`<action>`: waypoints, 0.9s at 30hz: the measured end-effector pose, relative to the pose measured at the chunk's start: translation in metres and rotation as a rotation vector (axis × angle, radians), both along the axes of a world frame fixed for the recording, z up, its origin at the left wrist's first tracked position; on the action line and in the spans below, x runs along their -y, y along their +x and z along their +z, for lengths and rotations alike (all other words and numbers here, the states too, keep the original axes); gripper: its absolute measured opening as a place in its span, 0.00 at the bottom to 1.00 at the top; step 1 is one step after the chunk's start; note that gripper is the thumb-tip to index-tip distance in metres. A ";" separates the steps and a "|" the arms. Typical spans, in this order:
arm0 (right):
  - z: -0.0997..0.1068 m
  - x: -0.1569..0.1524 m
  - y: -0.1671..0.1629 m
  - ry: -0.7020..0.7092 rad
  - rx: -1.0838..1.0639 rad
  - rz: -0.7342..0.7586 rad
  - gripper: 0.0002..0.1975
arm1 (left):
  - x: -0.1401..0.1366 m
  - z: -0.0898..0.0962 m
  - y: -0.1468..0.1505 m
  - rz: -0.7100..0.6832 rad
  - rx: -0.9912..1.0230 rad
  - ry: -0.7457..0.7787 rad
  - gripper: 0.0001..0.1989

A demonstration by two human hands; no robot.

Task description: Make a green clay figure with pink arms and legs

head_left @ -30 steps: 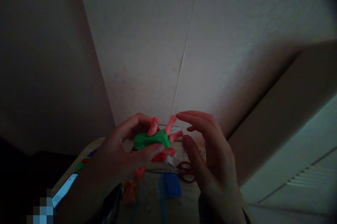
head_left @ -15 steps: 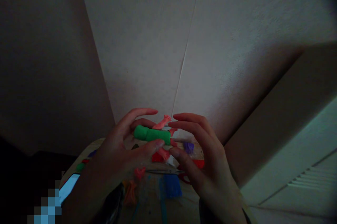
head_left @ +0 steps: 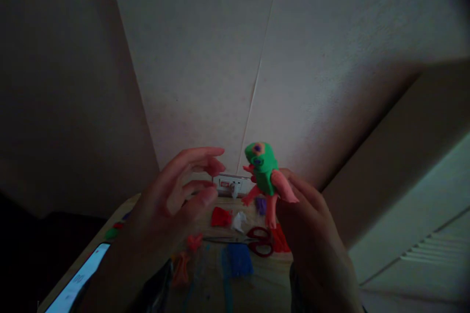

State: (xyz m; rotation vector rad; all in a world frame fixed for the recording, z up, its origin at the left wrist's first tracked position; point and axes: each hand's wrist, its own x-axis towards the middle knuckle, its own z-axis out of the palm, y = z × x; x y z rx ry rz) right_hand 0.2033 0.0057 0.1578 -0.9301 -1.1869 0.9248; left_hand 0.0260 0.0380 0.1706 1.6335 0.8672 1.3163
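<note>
A clay animal figure (head_left: pixel 266 170) with a green head and body, pink legs and two dark-centred eyes is held up above the table. My right hand (head_left: pixel 312 225) is closed around its back and side, and some of those fingers are hidden behind it. The figure is upright with its face turned to the left. My left hand (head_left: pixel 183 195) is to the left of the figure and apart from it. Its fingers are curved and separated, with nothing between them.
On the wooden table (head_left: pixel 268 286) lie red-handled scissors (head_left: pixel 257 241), a blue packet (head_left: pixel 240 260), red clay (head_left: pixel 221 217), a white scrap (head_left: pixel 239 221), an orange piece (head_left: pixel 181 270) and a lit phone (head_left: pixel 79 274). Behind stands a power strip (head_left: pixel 224 184) near the wall.
The figure has passed from my left hand to my right, moving right and turning from lying sideways to upright. My left hand has let go of it.
</note>
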 end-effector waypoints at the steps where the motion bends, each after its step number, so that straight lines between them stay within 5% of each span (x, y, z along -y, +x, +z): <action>1: 0.000 0.000 0.000 -0.035 -0.021 0.021 0.12 | 0.002 0.001 0.001 0.007 0.029 -0.006 0.18; 10: 0.000 -0.005 -0.018 -0.102 -0.178 0.304 0.09 | 0.010 0.006 0.015 -0.001 0.044 -0.050 0.17; 19: -0.002 -0.002 -0.010 -0.096 0.033 0.141 0.12 | 0.008 0.010 0.015 -0.086 0.106 -0.087 0.06; 27: 0.003 -0.004 -0.006 -0.056 0.053 0.198 0.06 | 0.013 0.012 0.020 0.046 0.052 -0.126 0.07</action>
